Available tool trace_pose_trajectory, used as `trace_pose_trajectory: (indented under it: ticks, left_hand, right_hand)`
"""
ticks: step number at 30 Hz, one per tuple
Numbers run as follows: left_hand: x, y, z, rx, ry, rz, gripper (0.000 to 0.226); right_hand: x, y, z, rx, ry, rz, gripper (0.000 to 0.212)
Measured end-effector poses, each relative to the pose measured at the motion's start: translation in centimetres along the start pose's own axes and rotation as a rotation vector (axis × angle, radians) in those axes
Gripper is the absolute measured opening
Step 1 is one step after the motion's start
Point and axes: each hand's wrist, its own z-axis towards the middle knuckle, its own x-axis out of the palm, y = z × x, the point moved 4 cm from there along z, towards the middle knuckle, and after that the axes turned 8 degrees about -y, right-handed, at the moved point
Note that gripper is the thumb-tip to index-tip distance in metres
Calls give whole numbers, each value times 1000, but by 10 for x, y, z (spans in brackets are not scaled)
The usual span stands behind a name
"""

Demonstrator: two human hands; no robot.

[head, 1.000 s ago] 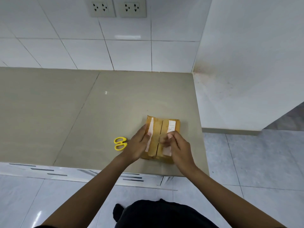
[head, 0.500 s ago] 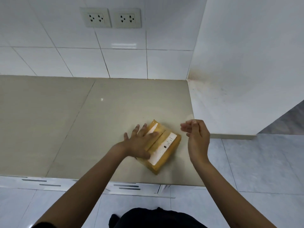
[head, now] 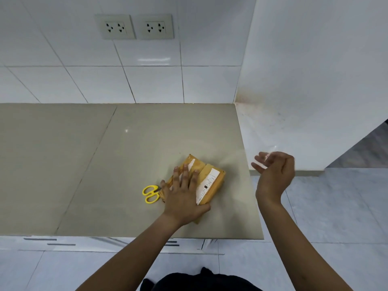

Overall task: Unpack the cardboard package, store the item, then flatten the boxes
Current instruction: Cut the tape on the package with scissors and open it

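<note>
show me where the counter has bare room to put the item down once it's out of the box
The counter is bare on its whole left half, from the tiled wall to the front edge, and across the back strip under the outlets. It is crowded only front right, where the left hand presses the cardboard box beside the yellow scissors.
</note>
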Motion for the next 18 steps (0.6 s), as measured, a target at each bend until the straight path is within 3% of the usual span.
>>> trace_pose_trajectory:
  ticks: [4, 9, 14, 18]
  left_hand:
    - [-1, -1, 4, -40, 7, 1, 108]
    - [2, -1, 4, -30, -36, 8, 109]
    - [2, -2, 4, -21, -44, 3, 108]
    - [2, -2, 3, -35, -28, 2, 108]
  right_hand:
    - [-2, 23, 22, -141, -61, 21, 21]
    - [-6, 25, 37, -400, 28, -244, 22]
    - [-11, -9, 33, -720, 234, -726, 16]
    - [-9, -47, 1, -851, 436, -1004, 21]
